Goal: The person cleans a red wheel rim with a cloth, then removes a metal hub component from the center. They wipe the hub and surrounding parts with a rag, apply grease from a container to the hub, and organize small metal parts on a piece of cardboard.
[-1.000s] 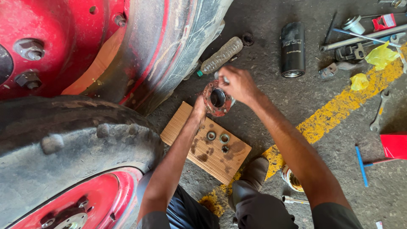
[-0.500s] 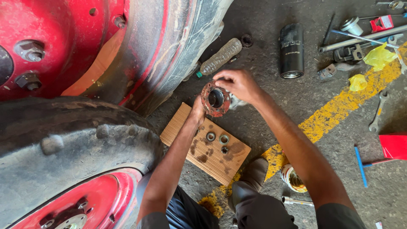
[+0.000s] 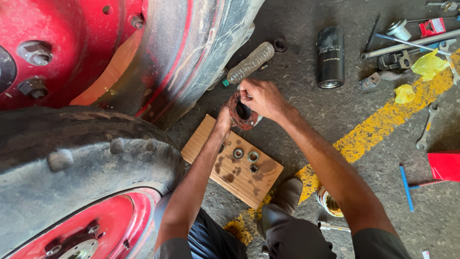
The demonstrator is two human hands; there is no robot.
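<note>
The left hand (image 3: 224,120) grips the rim of a round, rusty-red metal hub flange (image 3: 241,111) with a dark centre hole, holding it up just above the far corner of a ribbed wooden board (image 3: 230,168), while the right hand (image 3: 262,97) is curled over its top edge, fingers clenched on something too hidden to tell. This looks like the cleaning or fitting stage on that flange; 3 small metal rings (image 3: 246,158) wait on the board, so picking 1 up calls for freeing the right hand while the left keeps the flange steady.

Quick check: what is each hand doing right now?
Left hand: closed on the rusty round flange.
Right hand: gripping the same flange's top edge.
</note>
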